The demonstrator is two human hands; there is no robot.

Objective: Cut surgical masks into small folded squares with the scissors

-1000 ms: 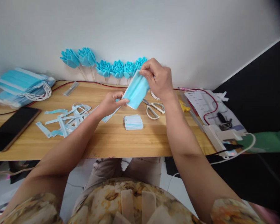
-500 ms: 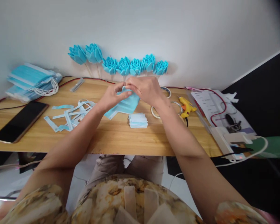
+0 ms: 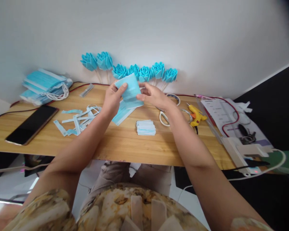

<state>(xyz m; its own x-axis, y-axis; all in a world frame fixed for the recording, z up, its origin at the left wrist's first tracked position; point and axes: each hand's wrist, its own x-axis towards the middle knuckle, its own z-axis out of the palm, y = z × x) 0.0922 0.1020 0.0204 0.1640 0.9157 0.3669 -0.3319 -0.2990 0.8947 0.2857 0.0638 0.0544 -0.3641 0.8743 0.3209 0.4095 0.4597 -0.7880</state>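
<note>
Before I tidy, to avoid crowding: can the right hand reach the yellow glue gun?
Probably yes: the glue gun lies uncovered beside the right forearm, though the right hand is at the blue sheet.

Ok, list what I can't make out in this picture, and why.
All in the head view:
- Left hand: its fingertips are hidden behind the blue sheet.
- Scissors: partly hidden behind the right forearm.
- Small stack: layers too fine to count.
- Printed paper: text too small and blurred to read.
</note>
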